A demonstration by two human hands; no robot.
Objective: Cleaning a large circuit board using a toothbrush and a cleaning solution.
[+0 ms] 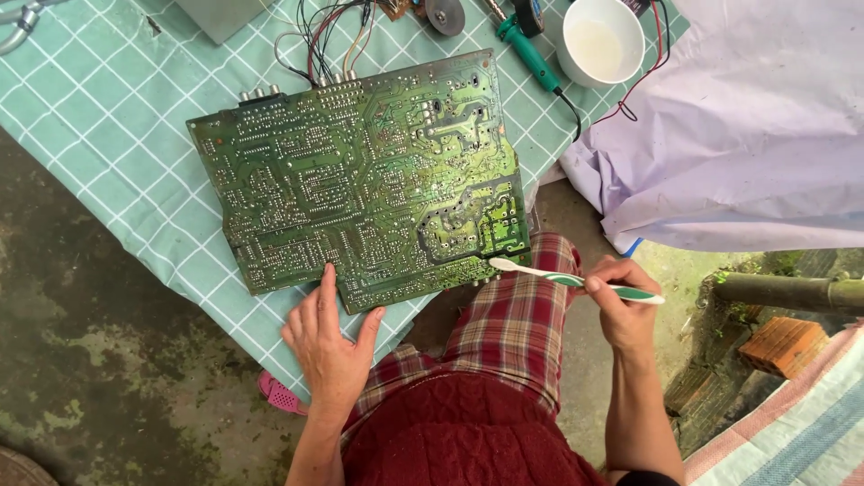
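Observation:
A large green circuit board (369,171) lies solder side up on a teal checked cloth (108,108). My left hand (328,342) rests flat at the board's near edge, fingers spread, touching it. My right hand (621,301) grips a green and white toothbrush (558,277) by its handle. The brush head sits just past the board's near right corner, above my knee in plaid trousers.
A white cup (601,40) with pale liquid stands at the back right. A green-handled soldering iron (531,49) and coloured wires (328,40) lie behind the board. A white plastic sheet (747,135) covers the right. A brick (783,346) and bare concrete floor lie below.

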